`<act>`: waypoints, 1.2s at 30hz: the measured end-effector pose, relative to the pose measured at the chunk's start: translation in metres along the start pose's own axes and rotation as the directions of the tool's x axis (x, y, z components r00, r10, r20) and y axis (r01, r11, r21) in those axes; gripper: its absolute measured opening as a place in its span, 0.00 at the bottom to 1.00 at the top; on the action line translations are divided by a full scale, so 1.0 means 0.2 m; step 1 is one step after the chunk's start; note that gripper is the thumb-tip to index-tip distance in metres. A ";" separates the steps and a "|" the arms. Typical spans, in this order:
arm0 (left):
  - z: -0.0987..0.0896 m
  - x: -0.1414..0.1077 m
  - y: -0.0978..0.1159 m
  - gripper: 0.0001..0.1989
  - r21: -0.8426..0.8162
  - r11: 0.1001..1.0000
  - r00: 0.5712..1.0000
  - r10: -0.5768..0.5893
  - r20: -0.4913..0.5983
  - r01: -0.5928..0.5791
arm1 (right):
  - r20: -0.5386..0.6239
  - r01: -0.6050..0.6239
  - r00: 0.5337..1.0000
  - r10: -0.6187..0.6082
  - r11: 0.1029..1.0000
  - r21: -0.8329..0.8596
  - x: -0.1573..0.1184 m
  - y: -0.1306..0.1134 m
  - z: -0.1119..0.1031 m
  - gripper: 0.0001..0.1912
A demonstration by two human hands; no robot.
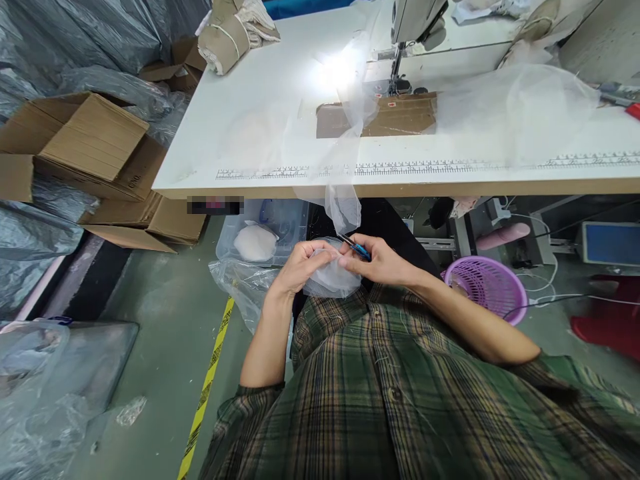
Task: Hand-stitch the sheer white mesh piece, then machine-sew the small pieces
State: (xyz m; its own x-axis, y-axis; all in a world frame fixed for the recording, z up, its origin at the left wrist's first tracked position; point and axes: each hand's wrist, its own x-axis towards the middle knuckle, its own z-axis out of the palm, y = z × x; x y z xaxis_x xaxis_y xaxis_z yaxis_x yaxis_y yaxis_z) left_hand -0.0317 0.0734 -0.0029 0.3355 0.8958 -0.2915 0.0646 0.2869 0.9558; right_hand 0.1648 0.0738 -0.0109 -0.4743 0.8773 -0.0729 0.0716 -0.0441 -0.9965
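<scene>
Over my lap, just below the table's front edge, I hold a piece of sheer white fabric (332,280). My left hand (306,263) pinches its upper left part. My right hand (377,261) has a small pair of blue-handled thread snips (360,250) in it, blades pointing up and left. The right fingertips also touch the fabric, close to the left fingers. Above the hands, a strip of sheer white fabric (344,207) hangs down over the table edge. Whether it joins the held piece I cannot tell.
A sewing machine (417,23) stands on the white table (240,100), which has a printed ruler (400,167). Below, a clear plastic bin (230,233) holds a white piece. A purple basket (485,287) is at right, open cardboard boxes (93,137) at left.
</scene>
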 end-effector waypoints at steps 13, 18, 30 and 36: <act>-0.21 -0.05 -0.01 0.19 0.008 0.997 0.976 -0.071 0.205 0.071 | 0.049 -0.197 0.980 0.191 0.947 0.252 -0.11 0.11 -0.05 0.20; -0.20 0.04 -0.06 0.18 0.162 0.986 0.999 -0.047 -0.012 0.048 | -0.091 -0.090 0.992 0.085 0.994 -0.056 -0.06 0.20 -0.05 0.16; -0.25 0.08 -0.23 0.14 0.562 0.814 0.865 0.384 -0.324 -0.150 | -0.244 -0.118 0.965 0.091 0.988 -0.098 -0.02 0.27 -0.07 0.17; -0.23 0.08 -0.23 0.13 0.496 0.846 0.826 0.416 -0.381 -0.197 | -0.215 -0.231 0.936 0.279 0.947 0.222 0.00 0.17 -0.01 0.27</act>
State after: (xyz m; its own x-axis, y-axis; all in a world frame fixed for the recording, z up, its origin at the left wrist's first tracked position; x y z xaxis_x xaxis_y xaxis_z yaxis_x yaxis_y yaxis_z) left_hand -0.0730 0.0911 -0.0532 -0.0546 0.9883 0.1422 0.4542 -0.1023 0.8850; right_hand 0.1692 0.0741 -0.0448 -0.2354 0.9116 -0.3370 -0.0177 -0.3507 -0.9363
